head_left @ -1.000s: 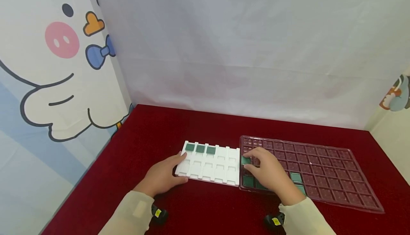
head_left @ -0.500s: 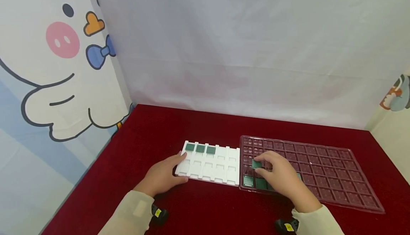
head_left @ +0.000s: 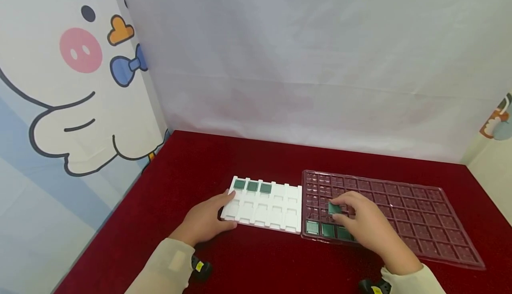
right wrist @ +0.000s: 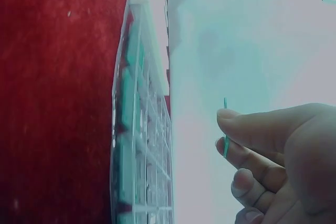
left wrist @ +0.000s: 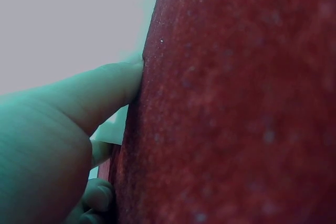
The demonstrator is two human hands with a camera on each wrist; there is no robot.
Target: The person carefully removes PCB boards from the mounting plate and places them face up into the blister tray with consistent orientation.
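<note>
A white pocketed tray [head_left: 262,206] lies flat on the table; several green square chips stand in its back row, such as one chip [head_left: 252,186] near the left. My left hand [head_left: 206,218] holds this tray at its left end, fingers on the left side and thumb at the front corner. In the left wrist view, the thumb [left wrist: 100,93] presses near the tray's edge. My right hand [head_left: 366,223] pinches a thin green square chip [head_left: 334,208] between thumb and fingers, above the clear plastic tray [head_left: 424,218]. The right wrist view shows this chip [right wrist: 226,148] edge-on, apart from the tray.
In the clear tray's front row lie several green chips, including a striped one [head_left: 312,227] at the left; the right hand and forearm hide part of that row. The two trays stand side by side on a red cloth [head_left: 256,258]. A white curtain [head_left: 304,62] hangs behind.
My right hand has moved to the right over the clear tray, carrying the pinched chip from its left edge. The left hand and the white tray stay in place.
</note>
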